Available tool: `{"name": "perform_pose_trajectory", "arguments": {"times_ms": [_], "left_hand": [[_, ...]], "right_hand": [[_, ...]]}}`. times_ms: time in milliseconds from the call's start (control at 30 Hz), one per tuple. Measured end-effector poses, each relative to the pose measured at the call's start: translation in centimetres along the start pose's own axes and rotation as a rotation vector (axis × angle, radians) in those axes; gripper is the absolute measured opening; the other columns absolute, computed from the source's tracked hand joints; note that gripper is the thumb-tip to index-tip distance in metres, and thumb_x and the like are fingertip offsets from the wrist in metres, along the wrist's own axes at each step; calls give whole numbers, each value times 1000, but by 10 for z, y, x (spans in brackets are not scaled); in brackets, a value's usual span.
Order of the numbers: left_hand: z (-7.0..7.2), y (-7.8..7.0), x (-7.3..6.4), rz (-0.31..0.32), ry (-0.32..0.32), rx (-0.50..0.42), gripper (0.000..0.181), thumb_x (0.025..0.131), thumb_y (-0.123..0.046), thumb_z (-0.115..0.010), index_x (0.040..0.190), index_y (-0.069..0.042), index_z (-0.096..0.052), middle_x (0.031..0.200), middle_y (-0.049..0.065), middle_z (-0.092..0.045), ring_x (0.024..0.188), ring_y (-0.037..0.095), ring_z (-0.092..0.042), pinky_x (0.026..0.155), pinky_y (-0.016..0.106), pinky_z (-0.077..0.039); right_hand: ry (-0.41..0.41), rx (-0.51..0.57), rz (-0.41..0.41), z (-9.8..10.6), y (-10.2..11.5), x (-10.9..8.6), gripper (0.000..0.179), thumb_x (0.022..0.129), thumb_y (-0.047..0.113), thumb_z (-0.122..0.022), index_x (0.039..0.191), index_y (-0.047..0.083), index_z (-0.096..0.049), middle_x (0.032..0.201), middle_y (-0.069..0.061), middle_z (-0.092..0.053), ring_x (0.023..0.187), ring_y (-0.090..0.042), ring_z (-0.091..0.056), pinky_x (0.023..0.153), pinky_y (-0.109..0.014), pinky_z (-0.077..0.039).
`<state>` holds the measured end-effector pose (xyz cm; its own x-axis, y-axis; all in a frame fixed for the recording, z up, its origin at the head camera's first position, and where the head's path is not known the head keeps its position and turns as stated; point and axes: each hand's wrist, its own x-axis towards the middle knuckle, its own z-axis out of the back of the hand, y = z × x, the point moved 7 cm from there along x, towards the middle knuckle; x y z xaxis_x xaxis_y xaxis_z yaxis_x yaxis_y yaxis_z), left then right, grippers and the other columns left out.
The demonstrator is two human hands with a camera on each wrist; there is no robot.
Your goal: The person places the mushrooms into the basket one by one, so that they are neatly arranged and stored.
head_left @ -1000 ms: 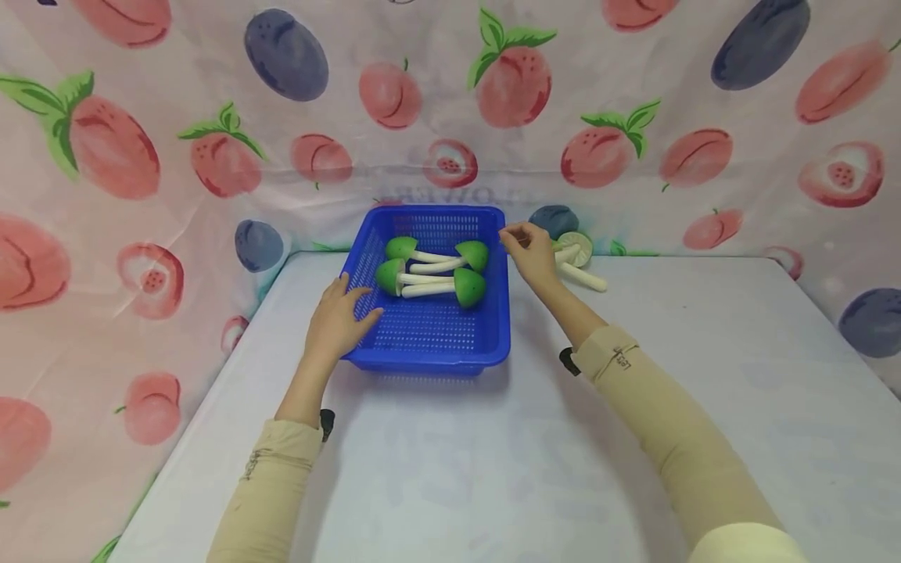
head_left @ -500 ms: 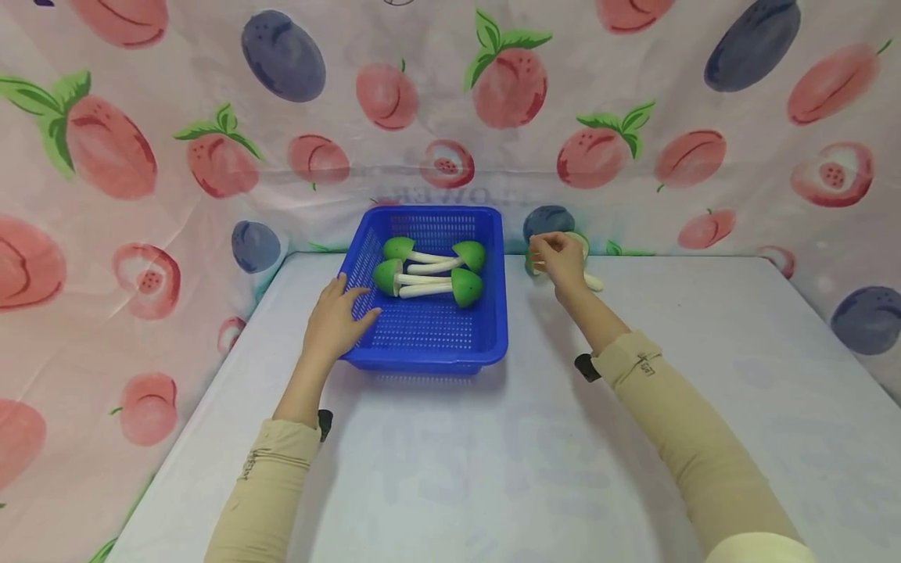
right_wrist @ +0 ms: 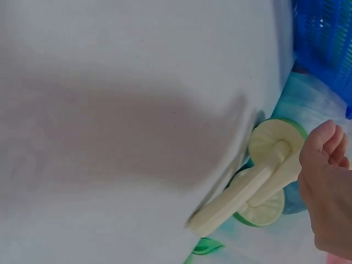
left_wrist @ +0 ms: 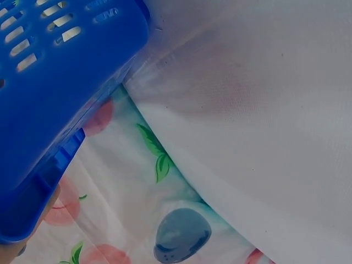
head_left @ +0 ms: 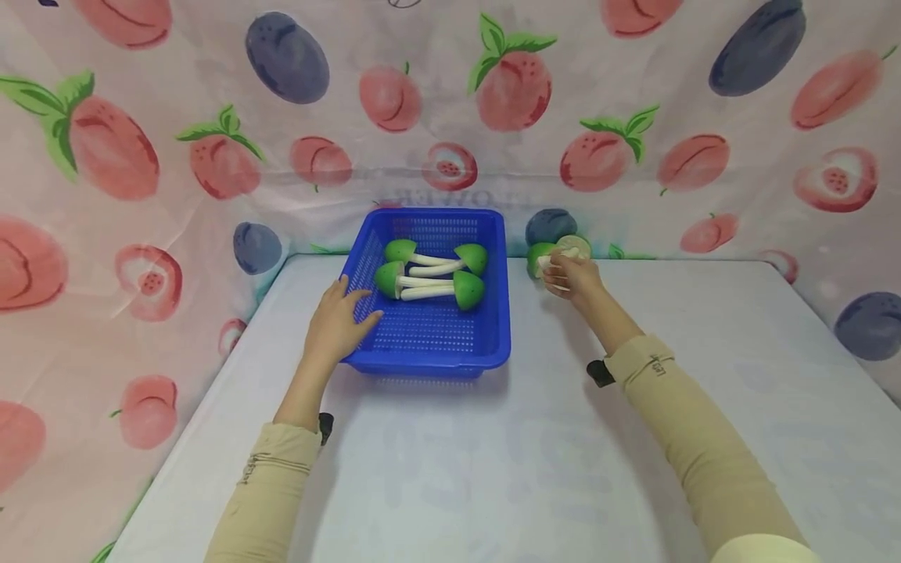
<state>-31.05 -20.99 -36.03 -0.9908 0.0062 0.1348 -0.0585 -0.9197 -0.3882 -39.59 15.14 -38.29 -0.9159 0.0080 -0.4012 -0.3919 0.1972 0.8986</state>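
A blue perforated plastic basket stands on the table. Inside it lie several toy mushrooms with green caps and white stems. My left hand rests on the basket's left rim, fingers spread and thumb reaching over the inside. Right of the basket, two more such mushrooms lie crossed near the table's back edge. My right hand is at them, its fingers curled beside one stem and overlapping it in the right wrist view; I cannot tell whether they grip it.
A white-covered table spreads out under everything. Directly behind its back edge hangs a fruit-print cloth, which also runs down the left side.
My right hand has moved right from the basket's right rim, then lowered to the two mushrooms beside it. The left hand has stayed on the rim, and the mushrooms in the basket have not moved.
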Motion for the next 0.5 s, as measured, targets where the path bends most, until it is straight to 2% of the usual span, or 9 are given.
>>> {"name": "perform_pose_trajectory", "arguments": {"times_ms": [100,233,300,367,433,467,500], "left_hand": [[-1,1,0,1,3,-1,53,91,-36,-58,132,-3,-52,152,28,-24,142,43,-18,113,58,-21],[-1,1,-1,6,-2,-5,53,91,-36,-58,132,-3,-52,152,27,-24,142,43,-19,112,59,-23],[-1,2,-1,10,-4,-4,52,91,-35,-59,132,-3,-52,152,27,-24,142,43,-19,112,59,-23],[-1,2,-1,10,-4,-4,52,91,-36,-59,132,-4,-53,152,27,-24,142,43,-19,112,59,-23],[-1,2,-1,7,-5,-5,52,91,-36,-58,132,-4,-52,152,27,-24,142,42,-18,113,59,-22],[-1,2,-1,6,-5,-6,52,91,-36,-58,132,-4,-52,152,26,-24,142,42,-18,113,58,-22],[-1,2,0,3,-5,-4,52,91,-36,-58,132,-4,-52,152,26,-24,143,42,-18,113,58,-22]], "right_hand": [[30,65,-122,3,-10,8,30,98,20,-46,126,10,-45,70,-1,-62,66,-11,-64,78,-23,-56],[80,60,-224,7,-24,31,42,100,26,-41,139,14,-37,85,-2,-60,91,-13,-64,88,-25,-53],[100,71,-262,14,-34,54,47,99,29,-43,143,14,-34,93,-4,-60,104,-14,-62,93,-28,-52],[168,166,-281,25,-48,90,49,97,32,-50,140,12,-39,100,-7,-62,108,-20,-63,93,-35,-53],[173,273,-326,32,-58,116,52,95,35,-54,140,14,-39,115,-11,-62,113,-24,-61,96,-39,-50],[163,321,-346,33,-61,122,52,95,36,-54,140,15,-39,124,-11,-59,118,-25,-58,99,-40,-48],[165,369,-358,36,-66,135,49,93,38,-55,135,15,-42,123,-14,-60,115,-28,-59,99,-42,-48]]}}
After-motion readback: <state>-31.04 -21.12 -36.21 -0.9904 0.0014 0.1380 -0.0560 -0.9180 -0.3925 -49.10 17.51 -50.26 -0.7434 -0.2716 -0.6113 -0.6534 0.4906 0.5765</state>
